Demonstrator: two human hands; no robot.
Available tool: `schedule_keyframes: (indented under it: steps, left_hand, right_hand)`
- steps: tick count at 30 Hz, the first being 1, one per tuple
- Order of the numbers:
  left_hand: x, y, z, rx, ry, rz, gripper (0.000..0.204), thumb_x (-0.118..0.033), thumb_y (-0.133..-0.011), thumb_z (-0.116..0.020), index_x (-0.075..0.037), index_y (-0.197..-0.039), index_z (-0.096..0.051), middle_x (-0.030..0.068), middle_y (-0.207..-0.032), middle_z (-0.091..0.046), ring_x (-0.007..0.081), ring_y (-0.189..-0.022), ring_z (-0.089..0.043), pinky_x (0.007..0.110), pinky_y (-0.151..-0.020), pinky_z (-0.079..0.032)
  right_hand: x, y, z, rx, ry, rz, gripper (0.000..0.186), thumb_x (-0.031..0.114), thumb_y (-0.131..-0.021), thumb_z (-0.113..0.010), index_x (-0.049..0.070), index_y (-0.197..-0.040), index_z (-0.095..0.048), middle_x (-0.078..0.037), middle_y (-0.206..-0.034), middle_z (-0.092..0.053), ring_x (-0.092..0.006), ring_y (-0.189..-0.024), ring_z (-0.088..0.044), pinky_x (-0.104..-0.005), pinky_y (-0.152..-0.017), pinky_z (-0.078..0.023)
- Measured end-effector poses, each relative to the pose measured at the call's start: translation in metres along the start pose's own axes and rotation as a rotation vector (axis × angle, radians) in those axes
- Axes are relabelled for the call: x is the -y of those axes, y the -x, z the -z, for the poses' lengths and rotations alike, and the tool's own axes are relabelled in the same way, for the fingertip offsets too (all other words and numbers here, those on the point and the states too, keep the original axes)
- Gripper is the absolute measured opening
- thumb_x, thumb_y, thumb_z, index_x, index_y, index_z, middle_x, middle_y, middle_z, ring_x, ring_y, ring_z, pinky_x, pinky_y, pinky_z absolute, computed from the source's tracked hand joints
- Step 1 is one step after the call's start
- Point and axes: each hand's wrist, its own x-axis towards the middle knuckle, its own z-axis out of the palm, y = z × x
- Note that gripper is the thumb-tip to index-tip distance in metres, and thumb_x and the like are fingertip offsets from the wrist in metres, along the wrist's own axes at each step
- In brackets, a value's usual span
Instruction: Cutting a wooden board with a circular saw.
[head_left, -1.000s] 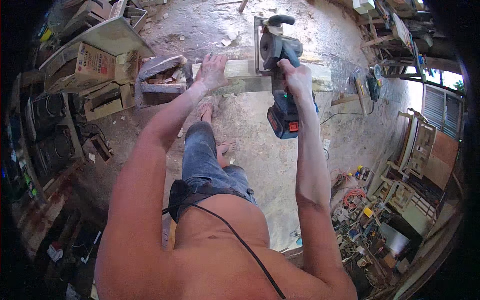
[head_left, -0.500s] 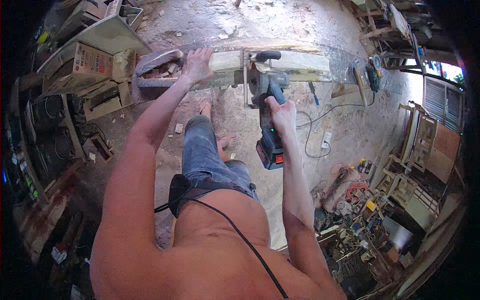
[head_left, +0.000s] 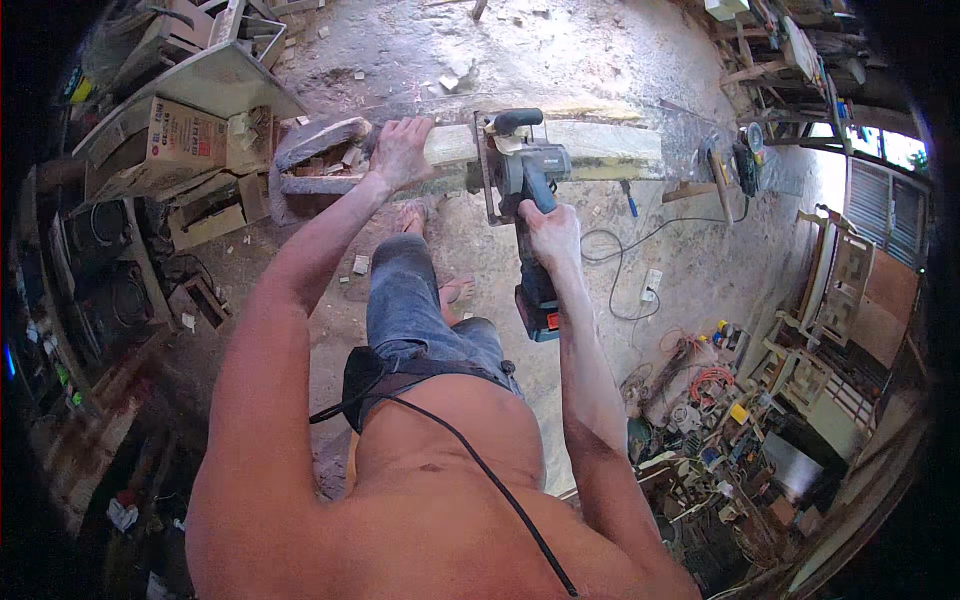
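A pale wooden board [head_left: 605, 140] lies across a narrow workbench at the top of the view. My left hand [head_left: 402, 150] grips the board left of the saw, its fingers over the far side and its thumb toward the blade. My right hand [head_left: 550, 235] is wrapped round the rear handle of a cordless circular saw [head_left: 538, 168]. The saw rests on the board with its base plate upright at its left side. Its battery hangs toward me below my right wrist. The cutting edge of the blade is hidden.
An open wooden trough [head_left: 325, 165] with offcuts sits at the bench's left end. Cardboard boxes [head_left: 190, 135] stand further left. A hammer [head_left: 719, 172], another power tool [head_left: 748, 160] and its cord lie at the right. Tools and scrap [head_left: 715, 430] crowd the lower right floor.
The saw and my right hand have shifted slightly left, and the saw has tilted a little. My left hand keeps its place on the board. The whole view has moved slightly.
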Motion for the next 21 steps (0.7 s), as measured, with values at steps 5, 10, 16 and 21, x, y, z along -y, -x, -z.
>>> schedule_keyframes:
  steps: [5, 10, 16, 21]
  left_hand:
    - [0.009, -0.001, -0.004, 0.005, 0.011, -0.037, 0.073, -0.058, -0.073, -0.088, -0.007, -0.118, -0.063, 0.0118, -0.114, -0.068, 0.0288, -0.115, -0.067, 0.045, -0.101, -0.048]
    - [0.005, -0.003, 0.002, 0.022, 0.065, -0.005, 0.071, -0.053, -0.071, -0.09, -0.008, -0.119, -0.063, 0.0113, -0.115, -0.069, 0.0295, -0.115, -0.067, 0.046, -0.105, -0.047]
    - [0.003, -0.006, 0.009, 0.024, 0.08, 0.011, 0.071, -0.052, -0.073, -0.09, -0.007, -0.121, -0.063, 0.0113, -0.115, -0.069, 0.0306, -0.116, -0.067, 0.046, -0.109, -0.046]
    - [-0.007, -0.031, 0.022, 0.174, 0.125, 0.055, 0.075, -0.052, -0.073, -0.092, -0.004, -0.124, -0.063, 0.0136, -0.119, -0.071, 0.0336, -0.119, -0.068, 0.047, -0.109, -0.048]
  right_hand:
    - [0.025, -0.013, 0.004, 0.005, -0.022, -0.048, 0.056, 0.048, -0.091, -0.072, -0.007, -0.086, -0.075, -0.033, -0.078, -0.07, -0.0474, -0.084, -0.077, -0.0536, -0.076, -0.057]
    - [0.042, -0.035, 0.005, -0.003, 0.047, -0.018, 0.058, 0.05, -0.09, -0.07, -0.008, -0.087, -0.075, -0.035, -0.08, -0.07, -0.0488, -0.085, -0.077, -0.0539, -0.077, -0.058]
    - [0.074, -0.072, 0.005, -0.023, 0.043, 0.001, 0.059, 0.05, -0.089, -0.07, -0.009, -0.09, -0.076, -0.035, -0.079, -0.071, -0.0465, -0.084, -0.078, -0.053, -0.078, -0.058]
    - [0.091, -0.064, 0.056, -0.127, -0.158, 0.076, 0.054, 0.045, -0.094, -0.076, -0.009, -0.087, -0.075, -0.012, -0.064, -0.068, -0.0197, -0.062, -0.068, -0.0405, -0.059, -0.051]
